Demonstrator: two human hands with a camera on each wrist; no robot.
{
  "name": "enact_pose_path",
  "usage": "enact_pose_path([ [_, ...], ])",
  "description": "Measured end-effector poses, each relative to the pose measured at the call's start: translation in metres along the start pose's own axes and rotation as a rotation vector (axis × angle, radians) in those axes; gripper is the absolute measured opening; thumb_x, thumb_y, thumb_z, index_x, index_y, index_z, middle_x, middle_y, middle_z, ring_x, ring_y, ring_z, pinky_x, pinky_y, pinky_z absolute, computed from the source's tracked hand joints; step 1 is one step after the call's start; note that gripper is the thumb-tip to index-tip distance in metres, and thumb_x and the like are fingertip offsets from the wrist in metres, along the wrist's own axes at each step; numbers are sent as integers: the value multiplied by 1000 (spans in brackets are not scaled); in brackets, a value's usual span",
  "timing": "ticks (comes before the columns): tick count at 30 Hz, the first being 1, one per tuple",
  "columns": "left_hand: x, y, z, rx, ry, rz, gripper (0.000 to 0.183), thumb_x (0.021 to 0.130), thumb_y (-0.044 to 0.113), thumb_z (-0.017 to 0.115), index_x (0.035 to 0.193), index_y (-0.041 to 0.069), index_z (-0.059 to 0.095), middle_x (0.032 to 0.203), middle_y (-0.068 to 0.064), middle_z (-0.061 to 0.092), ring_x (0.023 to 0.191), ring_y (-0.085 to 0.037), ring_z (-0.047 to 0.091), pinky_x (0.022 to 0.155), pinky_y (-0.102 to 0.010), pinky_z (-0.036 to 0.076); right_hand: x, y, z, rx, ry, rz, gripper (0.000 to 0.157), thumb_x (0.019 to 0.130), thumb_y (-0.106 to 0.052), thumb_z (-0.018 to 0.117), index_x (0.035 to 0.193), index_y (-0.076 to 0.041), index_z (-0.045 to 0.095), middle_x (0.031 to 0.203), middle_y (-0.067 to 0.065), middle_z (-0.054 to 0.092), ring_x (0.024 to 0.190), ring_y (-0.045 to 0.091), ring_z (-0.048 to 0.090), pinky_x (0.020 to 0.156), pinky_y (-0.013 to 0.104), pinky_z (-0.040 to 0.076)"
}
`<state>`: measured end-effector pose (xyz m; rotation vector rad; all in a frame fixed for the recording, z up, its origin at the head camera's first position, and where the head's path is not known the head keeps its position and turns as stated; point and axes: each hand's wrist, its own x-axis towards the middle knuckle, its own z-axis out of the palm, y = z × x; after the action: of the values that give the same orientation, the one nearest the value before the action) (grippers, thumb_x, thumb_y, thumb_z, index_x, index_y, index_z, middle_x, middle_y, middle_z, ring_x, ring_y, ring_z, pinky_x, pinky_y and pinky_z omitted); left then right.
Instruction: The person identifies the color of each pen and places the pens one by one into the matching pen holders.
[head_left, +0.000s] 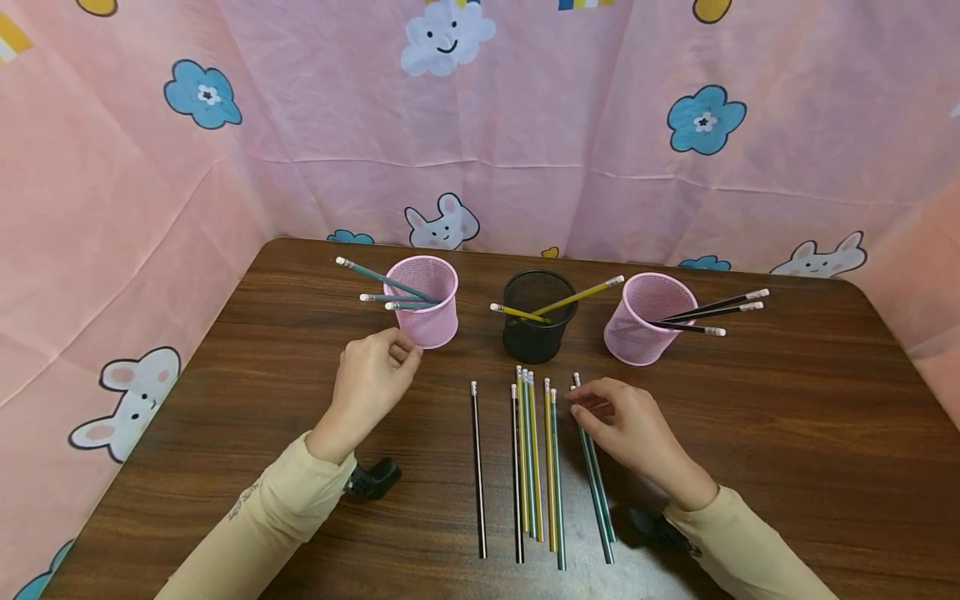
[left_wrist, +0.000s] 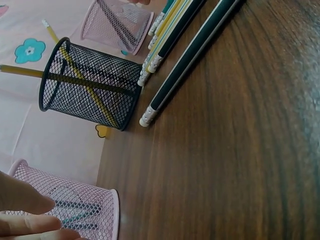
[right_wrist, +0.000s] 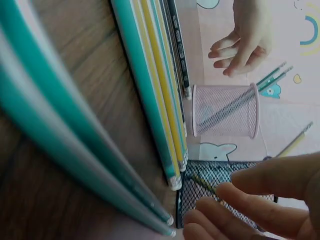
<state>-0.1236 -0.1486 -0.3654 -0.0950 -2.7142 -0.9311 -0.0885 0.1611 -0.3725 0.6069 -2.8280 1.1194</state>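
My left hand (head_left: 372,371) hovers beside the front of the left pink mesh cup (head_left: 440,327), its fingers loosely bent and nothing held. Green pencils (head_left: 371,273) lean out of that cup, eraser ends up. On the right, my right hand (head_left: 630,423) is over the eraser ends of two green pencils (head_left: 594,483) lying on the table. In the right wrist view its fingers (right_wrist: 270,210) are relaxed, thumb apart, with no pencil between them. Left of these pencils lie a close row of mixed pencils, one a yellow pencil (head_left: 551,467), and a lone black pencil (head_left: 479,475).
A black mesh cup (head_left: 534,344) with yellow pencils (head_left: 588,294) stands in the middle. To its right, another pink mesh cup (head_left: 628,342) holds black pencils (head_left: 716,312). Behind the brown table (head_left: 810,400) hangs a pink patterned cloth (head_left: 555,100).
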Motion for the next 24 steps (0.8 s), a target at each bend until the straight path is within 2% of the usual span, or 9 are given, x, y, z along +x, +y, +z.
enact_pose_path([
  [5,-1,0,1,36,-25,-13,9,84,17,67,79,10,71,69,0,70,63,-16,65,57,-39,48,4,-6,5,-59,-71,-18,14,84,-7,68,97,-4,71,92,5,69,76,16,66,68,30,54],
  [10,-2,1,0,71,-28,-19,10,84,21,67,79,13,71,69,2,70,64,-18,64,54,-39,47,9,-16,9,-156,-117,-87,17,82,-11,69,98,-5,71,91,4,69,72,14,60,63,27,46],
  [15,-3,2,1,82,-26,-24,11,84,23,67,78,14,71,70,3,69,64,-19,64,53,-38,46,11,-24,15,-205,-176,-125,17,82,-11,70,97,-5,71,90,4,67,74,16,60,65,30,47],
  [19,-4,1,1,85,-20,-30,12,84,24,67,77,15,70,70,3,69,64,-19,64,52,-38,45,11,-27,23,-257,-183,-170,19,82,-14,71,98,-5,70,94,4,67,82,19,65,72,36,51],
  [24,-5,1,2,88,-23,-36,13,85,25,67,77,15,70,70,3,69,64,-18,64,52,-37,45,12,-30,29,-264,-170,-185,18,81,-14,71,98,-6,70,93,3,66,82,18,65,72,36,51],
])
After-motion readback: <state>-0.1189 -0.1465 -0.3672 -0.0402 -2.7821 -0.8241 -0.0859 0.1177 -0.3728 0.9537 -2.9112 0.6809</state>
